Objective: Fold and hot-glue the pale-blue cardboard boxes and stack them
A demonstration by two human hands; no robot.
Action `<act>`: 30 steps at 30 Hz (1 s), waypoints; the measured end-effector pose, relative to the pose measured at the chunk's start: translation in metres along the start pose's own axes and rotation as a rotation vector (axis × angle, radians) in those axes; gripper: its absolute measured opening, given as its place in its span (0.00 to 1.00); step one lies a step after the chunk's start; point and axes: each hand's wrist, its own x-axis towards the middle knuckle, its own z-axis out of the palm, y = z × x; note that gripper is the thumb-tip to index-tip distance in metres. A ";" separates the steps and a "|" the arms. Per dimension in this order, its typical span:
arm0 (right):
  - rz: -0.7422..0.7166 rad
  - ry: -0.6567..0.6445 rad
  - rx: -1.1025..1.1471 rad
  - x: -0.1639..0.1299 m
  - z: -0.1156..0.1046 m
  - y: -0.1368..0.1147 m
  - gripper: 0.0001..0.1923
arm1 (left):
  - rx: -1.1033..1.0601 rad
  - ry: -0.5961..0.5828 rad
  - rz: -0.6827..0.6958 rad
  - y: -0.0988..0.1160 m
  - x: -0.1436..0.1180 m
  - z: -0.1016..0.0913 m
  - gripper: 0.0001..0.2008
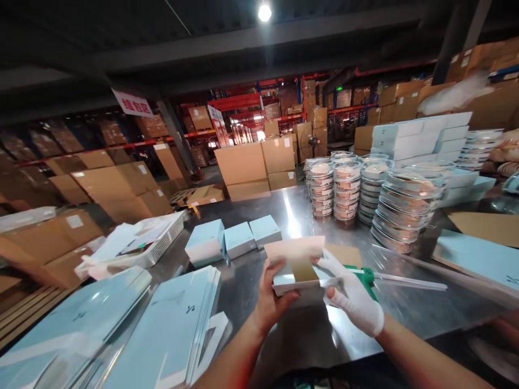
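The small pale-blue cardboard box with its flap raised (298,267) is held above the steel worktop (292,216), long axis across the body. The bare left hand (271,296) grips its left end; the white-gloved right hand (353,296) clasps its right end. What the box holds cannot be told. Stacked clear lidded round tubs (346,186) stand beyond, contents indistinct.

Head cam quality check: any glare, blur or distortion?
Head view: ceiling lamp blown out, its glare streaks the steel table; motion blur smears the stacked clear tubs and right edge; wide-angle bending at borders; both hands on the small box fairly sharp.
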 end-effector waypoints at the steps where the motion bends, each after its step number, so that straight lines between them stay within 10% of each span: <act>1: 0.013 0.012 -0.041 0.002 0.002 0.000 0.43 | -0.013 -0.038 0.053 0.003 -0.002 -0.003 0.29; 8: -0.005 0.528 -0.164 0.004 0.028 0.009 0.28 | -0.179 0.056 0.000 0.012 -0.017 0.000 0.38; 16: 0.038 0.261 0.057 0.002 0.014 -0.011 0.37 | -0.110 -0.029 0.031 0.017 0.003 -0.007 0.30; 23: 0.159 0.478 -0.144 0.021 0.019 -0.006 0.19 | -0.092 0.100 0.114 0.013 -0.004 0.006 0.51; 30: 0.061 0.381 0.047 0.033 -0.001 0.010 0.30 | -0.022 -0.088 0.038 0.013 0.003 -0.016 0.31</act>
